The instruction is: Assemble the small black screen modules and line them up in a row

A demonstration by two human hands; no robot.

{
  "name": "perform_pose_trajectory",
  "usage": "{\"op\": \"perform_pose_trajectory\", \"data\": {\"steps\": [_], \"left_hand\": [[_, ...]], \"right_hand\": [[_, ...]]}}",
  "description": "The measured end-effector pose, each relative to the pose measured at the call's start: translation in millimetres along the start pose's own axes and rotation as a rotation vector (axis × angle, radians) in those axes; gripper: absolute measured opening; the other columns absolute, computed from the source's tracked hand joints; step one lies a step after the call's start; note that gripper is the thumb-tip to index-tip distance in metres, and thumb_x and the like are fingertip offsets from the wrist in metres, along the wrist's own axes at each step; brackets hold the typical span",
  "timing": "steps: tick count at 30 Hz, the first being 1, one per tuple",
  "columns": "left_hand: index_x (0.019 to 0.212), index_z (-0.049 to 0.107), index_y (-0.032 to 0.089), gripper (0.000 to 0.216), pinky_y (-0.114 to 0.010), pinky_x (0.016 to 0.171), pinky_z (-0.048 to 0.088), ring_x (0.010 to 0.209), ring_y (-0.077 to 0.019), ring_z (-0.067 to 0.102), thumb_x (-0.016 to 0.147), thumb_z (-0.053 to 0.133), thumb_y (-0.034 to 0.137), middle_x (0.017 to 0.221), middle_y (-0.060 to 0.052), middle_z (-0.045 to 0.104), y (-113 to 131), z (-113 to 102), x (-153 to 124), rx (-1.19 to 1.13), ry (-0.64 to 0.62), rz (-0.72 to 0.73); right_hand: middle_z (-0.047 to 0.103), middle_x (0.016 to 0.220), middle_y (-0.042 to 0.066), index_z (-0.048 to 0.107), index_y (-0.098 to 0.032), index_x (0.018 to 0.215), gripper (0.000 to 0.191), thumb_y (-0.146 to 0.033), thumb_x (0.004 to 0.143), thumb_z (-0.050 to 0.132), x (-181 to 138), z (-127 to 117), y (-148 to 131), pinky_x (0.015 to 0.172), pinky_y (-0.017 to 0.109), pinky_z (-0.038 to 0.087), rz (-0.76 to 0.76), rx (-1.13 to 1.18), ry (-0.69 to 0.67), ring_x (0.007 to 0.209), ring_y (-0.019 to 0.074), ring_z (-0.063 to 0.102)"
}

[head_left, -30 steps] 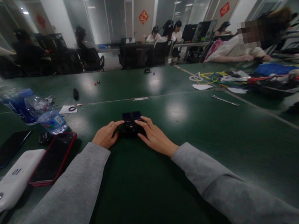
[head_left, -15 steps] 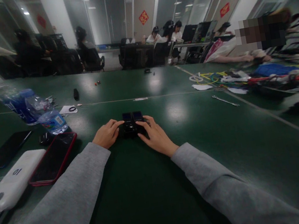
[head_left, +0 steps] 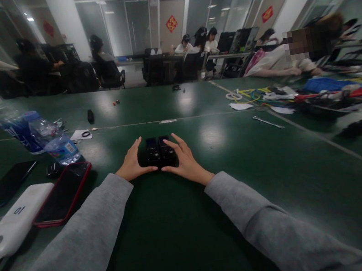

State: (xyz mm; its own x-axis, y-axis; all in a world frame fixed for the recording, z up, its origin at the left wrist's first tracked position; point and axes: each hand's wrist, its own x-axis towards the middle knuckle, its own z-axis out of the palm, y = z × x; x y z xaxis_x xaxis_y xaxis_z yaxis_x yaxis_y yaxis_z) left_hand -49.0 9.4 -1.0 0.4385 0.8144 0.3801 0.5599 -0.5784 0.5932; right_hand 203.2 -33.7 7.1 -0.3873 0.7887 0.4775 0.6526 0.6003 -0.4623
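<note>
Leaning over the broad dark green table (head_left: pixel 243 176), we see most of the risk on our left, where our grey left sleeve (head_left: pixel 82 249) lies close to a row of loose things. The long white power bank (head_left: pixel 11 224) and the red-edged smartphone with a black screen (head_left: pixel 62 192) lie just beside that sleeve, and a careless sweep of the elbow could, we judge, shove either one along the glossy top. Behind them the crumpled clear plastic water bottle with a blue label (head_left: pixel 58 144) looks light enough to roll if it is bumped. Straight ahead sits the small black boxy device with two dark square windows on top (head_left: pixel 160 150), on the table between our hands. Our left hand (head_left: pixel 133 164) touches its left side and our right hand (head_left: pixel 185 162) its right, both with fingers spread and thumbs along the near edge, cupping rather than clamping. An uneven push could slide or twist it on the smooth surface. Whether its two halves are joined we cannot tell, and in dim light, black on dark green, a fingertip could easily land off its mark.
</note>
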Motion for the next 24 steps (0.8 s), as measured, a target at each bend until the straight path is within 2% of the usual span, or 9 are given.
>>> {"op": "perform_pose_trajectory", "data": {"steps": [4,8,11,14,18,24], "left_hand": [[0.149,0.001,0.027,0.121,-0.06,0.11,0.021,0.141,-0.0364,0.021,0.06,0.08,0.046,0.155,-0.019,0.015,-14,-14,13,-0.335,-0.154,-0.09],[0.148,-0.01,0.029,0.13,-0.061,0.112,0.014,0.143,-0.0345,0.015,0.057,0.082,0.036,0.156,-0.018,0.013,-18,-21,22,-0.478,-0.274,-0.124],[0.149,-0.008,0.028,0.131,-0.059,0.114,0.008,0.144,-0.0331,0.007,0.056,0.084,0.032,0.157,-0.018,0.008,-14,-19,25,-0.512,-0.331,-0.092],[0.149,-0.008,0.025,0.131,-0.056,0.115,0.007,0.144,-0.033,0.004,0.056,0.084,0.031,0.157,-0.018,0.006,-10,-17,27,-0.501,-0.348,-0.086],[0.15,-0.003,0.028,0.127,-0.058,0.114,0.007,0.144,-0.036,0.008,0.056,0.083,0.032,0.157,-0.015,0.006,-9,-14,28,-0.427,-0.354,-0.075],[0.15,0.004,0.028,0.12,-0.063,0.11,0.02,0.14,-0.0371,0.023,0.059,0.081,0.037,0.154,-0.016,0.019,-10,-4,24,-0.284,-0.255,-0.071]], "right_hand": [[0.008,0.154,0.006,0.007,-0.036,0.148,0.115,-0.057,0.063,0.081,15,-5,31,0.114,0.055,0.015,0.052,0.287,-0.053,0.142,0.0314,0.006],[0.007,0.155,0.006,0.005,-0.035,0.149,0.119,-0.051,0.061,0.084,31,-12,49,0.114,0.055,0.011,0.092,0.474,-0.188,0.141,0.0318,0.009],[0.008,0.155,0.006,0.006,-0.035,0.149,0.121,-0.047,0.06,0.085,38,-16,50,0.114,0.055,0.009,0.094,0.554,-0.285,0.141,0.0326,0.01],[0.01,0.154,0.007,0.006,-0.034,0.149,0.12,-0.043,0.06,0.086,43,-19,48,0.115,0.054,0.01,0.082,0.603,-0.345,0.14,0.0325,0.012],[0.019,0.15,0.011,0.005,-0.032,0.15,0.121,-0.038,0.061,0.086,46,-22,48,0.114,0.052,0.016,0.086,0.655,-0.439,0.138,0.0318,0.021],[0.02,0.149,0.011,0.006,-0.032,0.149,0.117,-0.038,0.063,0.085,43,-21,44,0.112,0.055,0.021,0.109,0.623,-0.428,0.137,0.0323,0.022]]}}
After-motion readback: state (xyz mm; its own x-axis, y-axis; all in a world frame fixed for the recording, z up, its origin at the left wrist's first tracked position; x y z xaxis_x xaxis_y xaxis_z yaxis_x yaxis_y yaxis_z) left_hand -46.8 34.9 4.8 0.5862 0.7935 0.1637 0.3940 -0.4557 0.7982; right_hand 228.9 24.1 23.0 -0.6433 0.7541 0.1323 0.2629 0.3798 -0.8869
